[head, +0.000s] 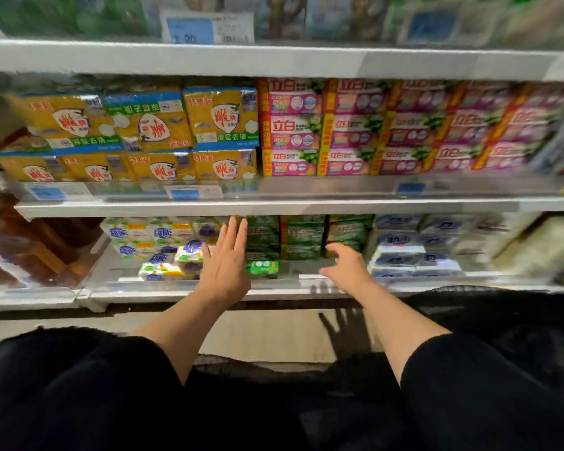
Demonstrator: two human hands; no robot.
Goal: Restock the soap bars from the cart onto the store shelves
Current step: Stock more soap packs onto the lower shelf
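Both hands are out in front of the lower shelf (209, 296) and holding nothing: the left hand (224, 262) is flat with its fingers straight and pointing up, the right hand (345, 265) is loosely spread with its fingers reaching left. Right behind the left one sit glossy plastic-wrapped soap bars: a small green bar (263, 268) lying loose near the shelf edge, with stacked green packs (303, 237) behind it. To the left are white and yellow bars (163, 252) with blue 超能 lettering, to the right white and blue packs (404, 252), too blurry to read. One shelf up, shiny yellow bags (222, 117) carry a red 雕牌 logo, next to pink and red boxes (292, 126) marked 立白. Blue price tags (192, 192) sit in the clear rail. Black fuzzy sleeves (79, 385) fill the bottom.
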